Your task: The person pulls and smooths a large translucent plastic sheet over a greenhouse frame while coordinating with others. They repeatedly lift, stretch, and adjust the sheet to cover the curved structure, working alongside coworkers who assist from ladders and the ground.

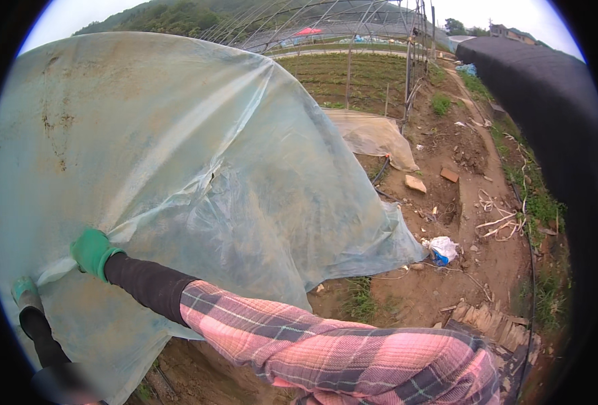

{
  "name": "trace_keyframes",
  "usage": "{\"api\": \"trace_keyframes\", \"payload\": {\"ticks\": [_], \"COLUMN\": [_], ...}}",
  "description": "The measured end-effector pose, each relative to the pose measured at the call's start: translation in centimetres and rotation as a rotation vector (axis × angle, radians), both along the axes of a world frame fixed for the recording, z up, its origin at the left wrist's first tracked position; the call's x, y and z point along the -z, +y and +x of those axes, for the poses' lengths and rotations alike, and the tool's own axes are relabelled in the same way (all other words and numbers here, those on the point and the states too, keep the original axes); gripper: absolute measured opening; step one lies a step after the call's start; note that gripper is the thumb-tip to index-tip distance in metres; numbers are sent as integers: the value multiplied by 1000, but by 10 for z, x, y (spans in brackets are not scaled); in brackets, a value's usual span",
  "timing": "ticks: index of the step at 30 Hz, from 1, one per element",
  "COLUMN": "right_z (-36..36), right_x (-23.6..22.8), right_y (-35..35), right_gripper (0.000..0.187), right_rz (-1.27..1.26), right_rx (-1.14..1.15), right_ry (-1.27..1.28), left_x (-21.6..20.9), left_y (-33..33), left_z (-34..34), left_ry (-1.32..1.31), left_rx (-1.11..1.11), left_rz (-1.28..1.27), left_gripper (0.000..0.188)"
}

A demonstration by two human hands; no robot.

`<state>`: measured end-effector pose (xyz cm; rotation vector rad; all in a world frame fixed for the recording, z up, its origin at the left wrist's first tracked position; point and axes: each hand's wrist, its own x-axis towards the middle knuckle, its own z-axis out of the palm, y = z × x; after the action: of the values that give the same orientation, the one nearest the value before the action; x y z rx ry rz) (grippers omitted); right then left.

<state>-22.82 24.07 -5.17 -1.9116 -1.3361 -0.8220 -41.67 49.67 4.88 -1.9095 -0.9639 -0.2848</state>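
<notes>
Head view: translucent plastic sheet (177, 128) fills most of the left and centre, spread beyond and around both hands, its gathered folds meeting at the right glove. Sheet is billowed; a single long axis cannot be fixed. Main creases fan from that glove up and to the right; a tapered corner points right, near a white-and-blue bag (442, 250) on the soil (484, 270).

Right arm, in a pink-and-grey plaid sleeve (339, 344), reaches across from lower right, slanting up and left. Right hand (93, 251), green-gloved, is curled tight, bunched film in its grasp. Left hand (26, 293), also green-gloved, lies lower left against the sheet, forearm angled up from below; its finger closure cannot be told.
</notes>
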Motion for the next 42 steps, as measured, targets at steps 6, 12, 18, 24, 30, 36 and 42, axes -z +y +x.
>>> {"api": "trace_keyframes", "payload": {"ticks": [6,12,18,24,30,36,42], "right_z": [-17,-12,-8,-23,-7,-10,-1], "right_x": [-7,-13,-20,-25,-27,-21,-5], "right_y": [-5,-20,-38,-49,-51,-39,-22], "right_gripper": [21,25,31,47,55,55,47], "right_rz": [-5,-57,-166,-201,-189,-169,-26], "right_rx": [-91,-124,-101,-172,-102,-128,-70], "right_ry": [13,78,64,69,113,-51,-199], "left_x": [-6,-8,-4,7,-1,-10,-12], "left_y": [-31,-41,-69,-60,-111,-143,-151], "left_z": [-9,0,14,-2,7,-9,-8], "left_ry": [47,103,129,158,-88,-36,4], "left_rx": [-198,-229,-256,-148,62,-146,-174], "left_rz": [-60,-89,-74,35,-20,-183,-137], "left_gripper": [22,23,20,20,15,20,21]}}
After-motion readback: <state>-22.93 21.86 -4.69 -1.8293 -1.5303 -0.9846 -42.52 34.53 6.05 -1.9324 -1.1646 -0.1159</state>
